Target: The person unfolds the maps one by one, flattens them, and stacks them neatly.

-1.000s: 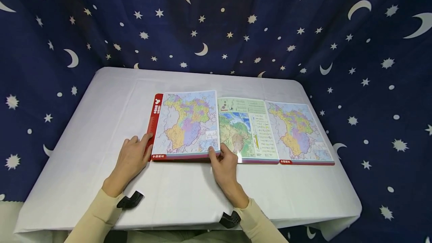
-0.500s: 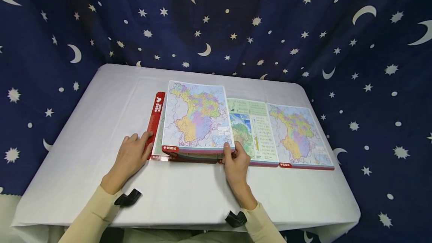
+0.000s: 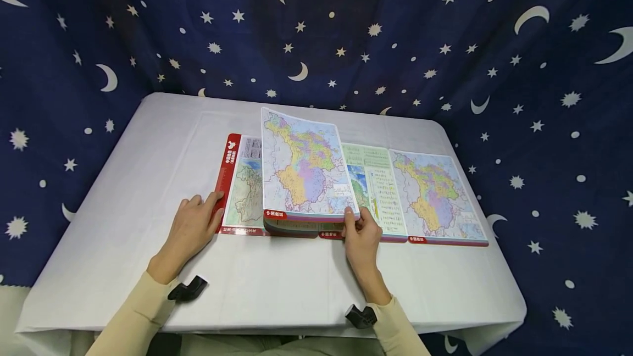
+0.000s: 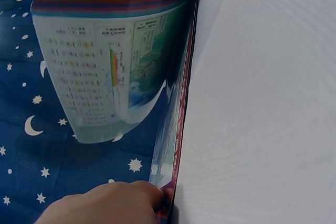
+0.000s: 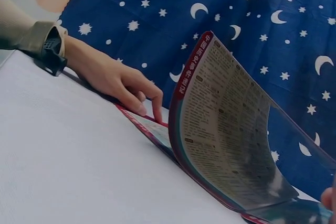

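Note:
A long laminated fold-out map lies across the table, with a red title strip (image 3: 228,166) at its left end. My left hand (image 3: 190,229) rests on that strip, fingertips pressing it down. My right hand (image 3: 363,240) pinches the lower right corner of a raised panel (image 3: 306,166), thumb on top. This panel bends up over the middle of the map, and its underside (image 5: 226,114) is printed with dense text. Below it to the left, a pale map panel (image 3: 247,196) is uncovered. In the left wrist view, the raised panel's back (image 4: 89,72) curls above my left hand.
More panels lie flat to the right: a green-and-white one (image 3: 383,191) and a coloured map panel (image 3: 437,196). White cloth (image 3: 123,180) covers the table. A dark blue curtain (image 3: 247,59) with moons and stars stands around it.
My right hand has moved right, lifting the folded panel and drawing it rightward off the left panel, which now shows. The left hand stays on the red strip.

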{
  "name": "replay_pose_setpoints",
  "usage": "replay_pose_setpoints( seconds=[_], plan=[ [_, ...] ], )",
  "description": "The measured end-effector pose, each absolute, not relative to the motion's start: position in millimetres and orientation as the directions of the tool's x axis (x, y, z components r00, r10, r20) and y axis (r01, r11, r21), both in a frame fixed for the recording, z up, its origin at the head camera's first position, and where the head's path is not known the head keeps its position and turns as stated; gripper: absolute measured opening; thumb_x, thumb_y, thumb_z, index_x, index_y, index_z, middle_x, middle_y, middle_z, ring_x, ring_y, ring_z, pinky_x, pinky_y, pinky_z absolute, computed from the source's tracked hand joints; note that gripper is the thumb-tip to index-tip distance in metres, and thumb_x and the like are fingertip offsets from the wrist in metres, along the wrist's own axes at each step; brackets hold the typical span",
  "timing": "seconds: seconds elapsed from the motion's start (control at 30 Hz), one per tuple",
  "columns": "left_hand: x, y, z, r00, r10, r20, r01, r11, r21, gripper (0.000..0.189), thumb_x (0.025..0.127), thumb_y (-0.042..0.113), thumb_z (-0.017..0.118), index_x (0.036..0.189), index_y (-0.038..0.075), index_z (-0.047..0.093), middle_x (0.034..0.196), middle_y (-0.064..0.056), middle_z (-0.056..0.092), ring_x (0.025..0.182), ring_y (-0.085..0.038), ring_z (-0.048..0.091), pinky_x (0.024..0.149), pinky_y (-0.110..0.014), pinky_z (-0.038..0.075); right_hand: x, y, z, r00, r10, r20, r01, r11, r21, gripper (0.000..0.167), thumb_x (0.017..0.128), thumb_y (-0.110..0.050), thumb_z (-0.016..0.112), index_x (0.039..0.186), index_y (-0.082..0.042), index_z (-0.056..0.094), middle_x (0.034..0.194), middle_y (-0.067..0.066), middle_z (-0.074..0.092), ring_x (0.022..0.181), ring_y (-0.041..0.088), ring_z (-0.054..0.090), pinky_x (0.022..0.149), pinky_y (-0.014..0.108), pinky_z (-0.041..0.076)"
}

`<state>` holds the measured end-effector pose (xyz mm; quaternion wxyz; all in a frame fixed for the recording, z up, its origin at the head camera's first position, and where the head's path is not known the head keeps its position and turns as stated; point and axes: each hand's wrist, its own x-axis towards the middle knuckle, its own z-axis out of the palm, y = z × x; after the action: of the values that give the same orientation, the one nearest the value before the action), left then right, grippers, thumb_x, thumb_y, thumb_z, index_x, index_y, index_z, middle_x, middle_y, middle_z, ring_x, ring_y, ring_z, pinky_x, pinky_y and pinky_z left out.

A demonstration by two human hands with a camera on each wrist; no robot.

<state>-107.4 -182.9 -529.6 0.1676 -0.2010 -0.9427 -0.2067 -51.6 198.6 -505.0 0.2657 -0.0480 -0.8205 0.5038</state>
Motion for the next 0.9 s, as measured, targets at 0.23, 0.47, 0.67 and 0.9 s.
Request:
replay_pose_setpoints(
  seconds=[0.23,0.47,0.67,0.9],
  plan=[
    [-108,-184,-530,-0.859,0.308,0.409,0.452,0.832,0.323,0.038,0.095,0.018,0.069,0.130,0.003,0.063,0.060,-0.005,0.047,0.064,-0.024,0.037,0.068,-0.039,0.031,-52,207,-505,-0.842,0.397,0.364,-0.140,0.491,-0.860,0.025,0.105,-0.018,0.066,0.086,-0.002,0.066,0.050,0.011,0.060,0.042,0.001,0.051,0.041,0.018,0.035],
    [-107,-184,-530,-0.857,0.306,0.416,0.456,0.826,0.331,0.038,0.095,0.017,0.069,0.130,0.003,0.064,0.059,-0.004,0.046,0.064,-0.025,0.038,0.069,-0.040,0.032,-47,207,-495,-0.829,0.427,0.360,-0.138,0.468,-0.873,0.022,0.103,-0.010,0.067,0.085,0.003,0.065,0.051,0.018,0.059,0.043,-0.002,0.050,0.043,0.016,0.036],
    [-106,-183,-530,-0.868,0.298,0.397,0.439,0.834,0.333,0.039,0.095,0.018,0.070,0.131,0.003,0.064,0.060,-0.004,0.047,0.064,-0.023,0.036,0.069,-0.038,0.030,-47,224,-509,-0.813,0.440,0.382,-0.143,0.485,-0.863,0.025,0.104,-0.019,0.069,0.086,-0.002,0.066,0.050,0.004,0.059,0.042,0.002,0.053,0.042,0.018,0.039],
    [-107,-183,-530,-0.866,0.301,0.399,0.443,0.832,0.334,0.040,0.095,0.018,0.070,0.131,0.003,0.063,0.061,-0.006,0.048,0.065,-0.025,0.037,0.069,-0.039,0.031,-46,235,-509,-0.796,0.454,0.400,-0.137,0.509,-0.850,0.027,0.104,-0.022,0.067,0.087,-0.002,0.067,0.051,0.005,0.061,0.043,0.001,0.053,0.042,0.017,0.039]
  ],
)
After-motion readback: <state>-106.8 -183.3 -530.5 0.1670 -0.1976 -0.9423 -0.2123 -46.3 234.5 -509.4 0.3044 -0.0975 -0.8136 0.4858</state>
